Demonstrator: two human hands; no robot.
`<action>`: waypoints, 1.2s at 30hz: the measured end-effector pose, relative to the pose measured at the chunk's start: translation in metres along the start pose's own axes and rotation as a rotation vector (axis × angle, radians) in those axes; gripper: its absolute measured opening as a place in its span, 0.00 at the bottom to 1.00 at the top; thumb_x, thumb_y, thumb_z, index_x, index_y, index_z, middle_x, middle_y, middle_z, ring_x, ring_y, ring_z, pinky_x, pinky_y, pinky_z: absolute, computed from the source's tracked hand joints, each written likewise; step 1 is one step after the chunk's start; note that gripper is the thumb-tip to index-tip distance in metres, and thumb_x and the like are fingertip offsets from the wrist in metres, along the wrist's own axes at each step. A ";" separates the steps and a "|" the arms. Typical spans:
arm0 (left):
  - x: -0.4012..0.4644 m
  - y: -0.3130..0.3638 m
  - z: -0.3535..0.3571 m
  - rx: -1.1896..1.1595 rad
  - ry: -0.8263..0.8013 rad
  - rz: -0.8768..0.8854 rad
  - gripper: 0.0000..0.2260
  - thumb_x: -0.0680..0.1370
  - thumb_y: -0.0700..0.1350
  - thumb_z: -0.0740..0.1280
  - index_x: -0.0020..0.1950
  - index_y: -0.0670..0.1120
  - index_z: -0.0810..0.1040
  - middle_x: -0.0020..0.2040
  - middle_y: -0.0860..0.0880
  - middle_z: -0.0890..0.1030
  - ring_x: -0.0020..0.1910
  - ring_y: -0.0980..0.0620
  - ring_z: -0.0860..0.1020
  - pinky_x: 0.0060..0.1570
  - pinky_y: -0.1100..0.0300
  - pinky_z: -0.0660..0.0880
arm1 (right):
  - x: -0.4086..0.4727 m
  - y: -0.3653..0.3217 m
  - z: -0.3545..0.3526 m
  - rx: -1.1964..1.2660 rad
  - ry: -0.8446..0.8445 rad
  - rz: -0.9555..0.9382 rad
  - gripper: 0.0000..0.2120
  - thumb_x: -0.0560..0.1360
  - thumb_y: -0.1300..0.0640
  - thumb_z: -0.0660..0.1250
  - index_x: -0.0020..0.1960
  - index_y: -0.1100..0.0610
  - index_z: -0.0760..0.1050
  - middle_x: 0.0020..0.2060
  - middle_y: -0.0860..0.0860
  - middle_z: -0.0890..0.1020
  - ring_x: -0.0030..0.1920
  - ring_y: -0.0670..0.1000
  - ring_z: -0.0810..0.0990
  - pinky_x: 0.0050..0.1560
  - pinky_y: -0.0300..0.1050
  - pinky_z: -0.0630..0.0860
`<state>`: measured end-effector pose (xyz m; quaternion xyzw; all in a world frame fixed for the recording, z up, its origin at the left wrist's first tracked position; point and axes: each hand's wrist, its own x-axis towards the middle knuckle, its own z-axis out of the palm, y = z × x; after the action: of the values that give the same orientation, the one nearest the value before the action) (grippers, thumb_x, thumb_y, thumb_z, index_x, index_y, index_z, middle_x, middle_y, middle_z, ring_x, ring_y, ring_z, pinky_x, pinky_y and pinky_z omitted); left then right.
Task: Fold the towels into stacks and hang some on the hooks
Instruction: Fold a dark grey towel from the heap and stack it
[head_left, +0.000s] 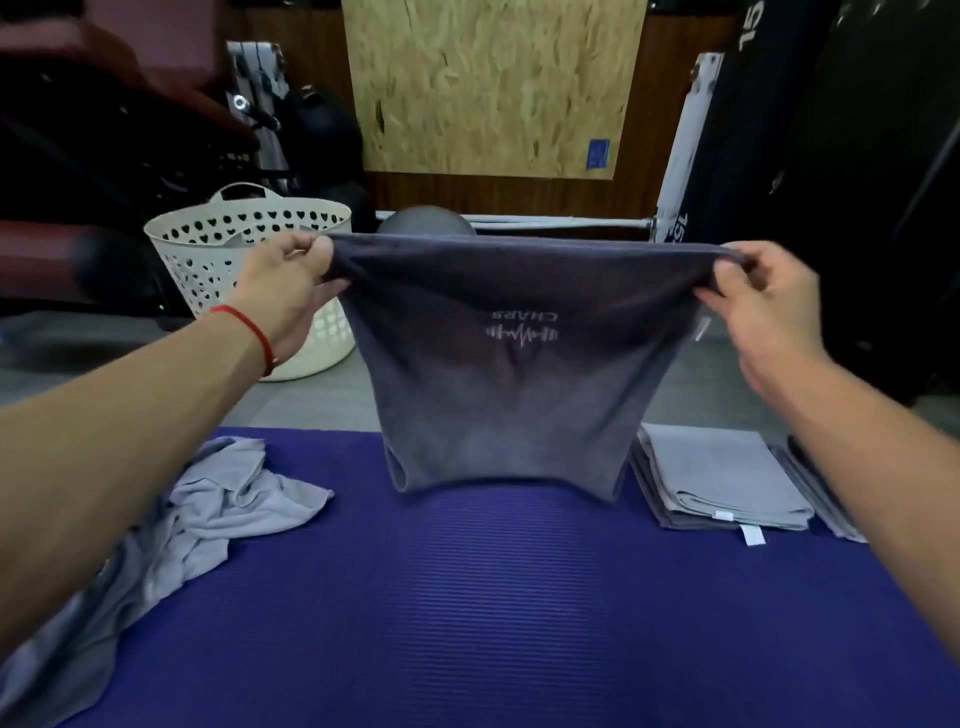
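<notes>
— So, where is the towel at this moment?

— Up in the air. The dark grey towel (511, 374) hangs stretched between both hands above the blue ribbed mat (493, 613), its lower edge just over the mat's far part. A small white logo shows on it, upside down.

— And the hands?

— The left hand (288, 291) pinches the top left corner, fingers curled round the cloth; a red string bracelet (249, 330) sits on that wrist. The right hand (761, 306) grips the top right corner the same way.

— What else lies on the mat?

— A crumpled light grey towel (208, 519) on the left, partly under the left forearm. On the right, a stack of folded grey towels (722, 480) with white tags at its near edge, and just beside it, at the right arm, another folded pile (821, 493) mostly hidden.

— Behind?

— A cream laundry basket (249, 228) with heart-shaped holes stands on the floor beyond the left hand, and a chipboard panel (493, 88) leans against the back wall.
</notes>
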<state>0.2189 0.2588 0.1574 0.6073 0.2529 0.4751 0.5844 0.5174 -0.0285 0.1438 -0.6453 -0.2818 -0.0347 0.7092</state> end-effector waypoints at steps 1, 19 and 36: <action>-0.011 -0.001 -0.004 0.032 -0.043 0.029 0.08 0.85 0.39 0.61 0.47 0.45 0.74 0.48 0.45 0.77 0.53 0.50 0.79 0.54 0.58 0.81 | -0.007 -0.001 -0.009 0.009 -0.003 -0.007 0.09 0.82 0.66 0.63 0.54 0.54 0.78 0.50 0.52 0.81 0.56 0.51 0.83 0.55 0.43 0.82; -0.311 -0.234 -0.164 0.946 -0.705 -0.378 0.12 0.74 0.41 0.77 0.43 0.58 0.81 0.42 0.58 0.85 0.43 0.60 0.82 0.47 0.64 0.75 | -0.268 0.170 -0.154 -0.979 -1.291 0.264 0.09 0.79 0.56 0.70 0.45 0.41 0.77 0.47 0.36 0.79 0.52 0.35 0.75 0.48 0.28 0.67; -0.348 -0.228 -0.150 1.065 -0.856 -0.183 0.09 0.70 0.48 0.65 0.47 0.58 0.78 0.47 0.61 0.78 0.46 0.61 0.79 0.45 0.67 0.74 | -0.271 0.173 -0.165 -0.985 -1.296 0.299 0.06 0.78 0.52 0.68 0.49 0.41 0.81 0.46 0.38 0.83 0.46 0.40 0.81 0.50 0.39 0.77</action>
<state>-0.0018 0.0717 -0.1778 0.9221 0.2490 -0.0469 0.2925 0.4203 -0.2394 -0.1335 -0.8048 -0.4988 0.3193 0.0394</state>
